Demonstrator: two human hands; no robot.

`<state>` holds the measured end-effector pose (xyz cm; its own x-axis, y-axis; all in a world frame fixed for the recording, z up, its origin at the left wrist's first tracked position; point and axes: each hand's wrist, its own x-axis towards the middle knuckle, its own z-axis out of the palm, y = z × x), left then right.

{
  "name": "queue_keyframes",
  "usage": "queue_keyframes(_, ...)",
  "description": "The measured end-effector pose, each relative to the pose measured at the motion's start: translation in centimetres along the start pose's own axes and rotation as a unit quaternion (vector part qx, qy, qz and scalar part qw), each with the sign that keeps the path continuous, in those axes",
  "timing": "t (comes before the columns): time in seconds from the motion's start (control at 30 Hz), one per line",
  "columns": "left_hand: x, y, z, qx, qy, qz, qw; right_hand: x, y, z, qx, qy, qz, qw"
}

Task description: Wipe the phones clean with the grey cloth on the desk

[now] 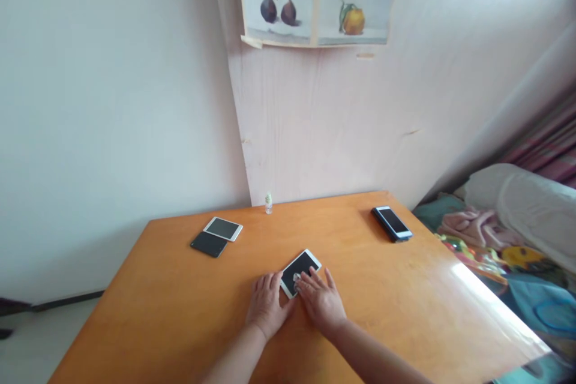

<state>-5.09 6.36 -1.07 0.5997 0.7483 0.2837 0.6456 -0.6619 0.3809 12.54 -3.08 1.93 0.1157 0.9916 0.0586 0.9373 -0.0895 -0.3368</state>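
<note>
A white smartphone (308,261) with a dark screen lies aslant on the wooden table in front of me. My left hand (267,305) holds its near left edge, thumb and fingers around the corner. Over the screen, my right hand (323,303) presses a small crumpled white wipe (296,277) against the glass with its fingertips. Most of the wipe is hidden beneath those fingers, so its exact material is unclear.
At the left lie a white phone (224,228) and a black phone (209,244), touching. A small clear bottle (269,203) stands by the wall. Stacked phones (392,223) are at the right of the table (180,324). Bedding (517,210) lies beyond the right edge.
</note>
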Motion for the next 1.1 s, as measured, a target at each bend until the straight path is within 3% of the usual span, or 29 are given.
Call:
queue_keyframes(0.1,0.0,0.5,-0.2,0.005,0.001,0.006,1.000,1.4,2.6,-1.4,-0.021,0.016,0.085,0.996)
queue_keyframes(0.17,-0.2,0.8,-0.1,0.012,0.006,-0.001,1.000,1.7,3.1,-1.6,-0.021,0.014,0.098,0.995)
queue_keyframes(0.4,-1.8,0.9,0.4,0.018,0.032,-0.001,0.999,-1.5,0.9,0.4,0.046,-0.007,-0.084,0.995)
queue_keyframes(0.57,-1.9,1.0,0.1,0.020,0.028,-0.008,0.999,0.8,3.6,-1.0,0.010,0.035,0.033,0.999)
queue_keyframes(0.63,-1.9,1.1,0.0,0.018,0.028,-0.007,0.999,1.2,3.2,-1.0,0.008,0.039,0.043,0.998)
queue_keyframes(0.83,-2.1,1.1,-0.1,0.022,0.011,-0.015,1.000,-0.9,0.0,0.4,0.054,0.000,-0.120,0.991)
queue_keyframes(1.03,-2.1,1.2,-0.1,0.018,0.025,-0.010,0.999,1.5,3.7,-1.1,0.018,0.039,0.027,0.999)
queue_keyframes(1.1,-2.2,1.1,0.0,0.018,0.026,-0.010,0.999,1.4,3.0,-0.8,0.020,0.037,0.023,0.999)
